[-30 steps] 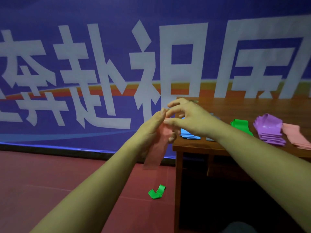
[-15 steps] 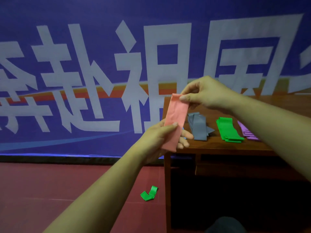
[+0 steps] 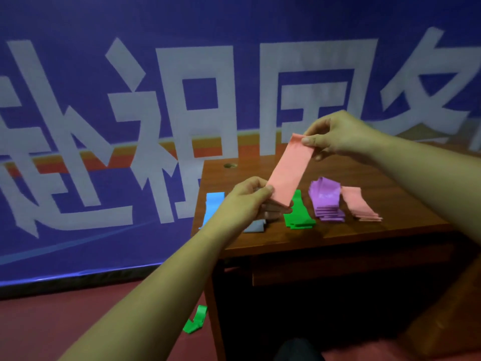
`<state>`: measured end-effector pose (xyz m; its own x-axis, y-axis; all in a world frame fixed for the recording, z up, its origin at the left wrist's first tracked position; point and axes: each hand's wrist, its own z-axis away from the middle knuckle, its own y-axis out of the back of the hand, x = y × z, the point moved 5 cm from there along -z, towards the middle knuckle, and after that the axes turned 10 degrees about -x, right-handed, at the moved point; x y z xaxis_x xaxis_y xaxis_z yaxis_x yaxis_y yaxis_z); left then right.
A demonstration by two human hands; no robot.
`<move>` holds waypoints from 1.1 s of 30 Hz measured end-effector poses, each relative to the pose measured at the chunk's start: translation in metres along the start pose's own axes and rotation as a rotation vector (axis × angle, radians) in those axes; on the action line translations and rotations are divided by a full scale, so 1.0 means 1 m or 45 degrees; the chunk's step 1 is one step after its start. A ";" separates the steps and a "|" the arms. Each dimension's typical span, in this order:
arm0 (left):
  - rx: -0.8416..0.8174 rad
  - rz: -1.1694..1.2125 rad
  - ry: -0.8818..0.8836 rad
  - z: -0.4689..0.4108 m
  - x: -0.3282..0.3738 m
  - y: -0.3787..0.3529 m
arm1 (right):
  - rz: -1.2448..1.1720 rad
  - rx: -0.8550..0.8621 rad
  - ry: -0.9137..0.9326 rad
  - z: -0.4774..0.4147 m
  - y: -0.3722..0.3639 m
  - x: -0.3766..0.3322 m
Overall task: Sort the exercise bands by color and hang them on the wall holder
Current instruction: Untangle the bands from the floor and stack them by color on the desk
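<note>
A pink band (image 3: 289,170) stretches flat and slanted above the worktop (image 3: 364,238), its upper end pinched by the curled fingers (image 3: 311,140) of the right hand (image 3: 335,136), its lower end gripped between thumb and fingers of the left hand (image 3: 247,201). Below it on the worktop lie a blue pile (image 3: 214,207), a grey pile (image 3: 256,226), a green pile (image 3: 298,217), a purple pile (image 3: 326,199) and a pink pile (image 3: 359,204). A loose green band (image 3: 195,320) lies on the floor (image 3: 78,321) by the worktop's leg

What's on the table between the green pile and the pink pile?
The purple pile, seen in the head view, sits between the green pile and the pink pile.
</note>
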<state>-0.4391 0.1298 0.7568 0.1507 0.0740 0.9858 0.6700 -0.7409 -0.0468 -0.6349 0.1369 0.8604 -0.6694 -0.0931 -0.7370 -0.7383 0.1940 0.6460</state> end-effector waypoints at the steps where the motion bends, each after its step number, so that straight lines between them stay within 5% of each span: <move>1: -0.003 -0.058 0.001 -0.008 -0.001 -0.005 | 0.017 0.003 -0.026 0.001 0.008 0.007; 7: -0.033 -0.487 0.019 -0.057 -0.019 -0.041 | 0.110 -0.020 -0.153 0.009 0.052 0.051; 15: -0.057 -0.432 -0.146 -0.110 -0.056 -0.107 | -0.037 0.112 -0.368 0.017 0.098 0.131; 20: -0.138 -0.648 -0.231 -0.130 -0.077 -0.139 | 0.190 0.024 -0.408 0.003 0.113 0.185; 33: -0.090 -1.094 -0.004 -0.161 -0.112 -0.150 | 0.112 0.065 -0.405 -0.049 0.060 0.262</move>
<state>-0.6740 0.1253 0.6797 -0.3855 0.6300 0.6742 0.5055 -0.4670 0.7255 -0.8587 0.0758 0.7155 -0.6650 0.2344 -0.7091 -0.6683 0.2373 0.7051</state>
